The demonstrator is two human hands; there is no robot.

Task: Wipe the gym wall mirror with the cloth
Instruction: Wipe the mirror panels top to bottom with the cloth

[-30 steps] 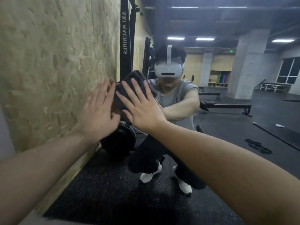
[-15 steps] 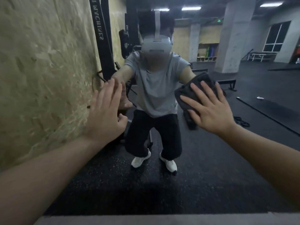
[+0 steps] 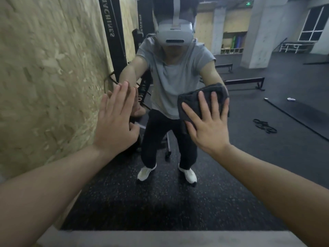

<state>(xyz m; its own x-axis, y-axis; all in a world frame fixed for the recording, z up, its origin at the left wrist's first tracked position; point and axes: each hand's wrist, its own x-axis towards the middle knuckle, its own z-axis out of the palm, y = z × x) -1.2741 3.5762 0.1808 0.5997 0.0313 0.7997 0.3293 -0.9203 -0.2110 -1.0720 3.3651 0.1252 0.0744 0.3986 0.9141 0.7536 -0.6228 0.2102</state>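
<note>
The wall mirror (image 3: 267, 166) fills most of the view and reflects a crouching person in a grey shirt and the gym behind. My right hand (image 3: 208, 127) presses a folded dark grey cloth (image 3: 195, 100) flat against the glass, fingers spread and straight. My left hand (image 3: 114, 122) lies flat on the mirror near its left edge, fingers straight and together, holding nothing. Part of the cloth is hidden under my right palm.
A chipboard wall (image 3: 44, 77) runs along the left. The mirror's lower frame (image 3: 169, 237) is a pale strip at the bottom. Reflected in the glass are black machine uprights (image 3: 110, 32), a concrete pillar (image 3: 258, 32), low benches (image 3: 245, 82) and dark rubber flooring.
My right hand has slid the cloth from the mirror's left edge, beside my left hand, toward the right. In the last half second it dropped slightly. My left hand stayed flat on the glass.
</note>
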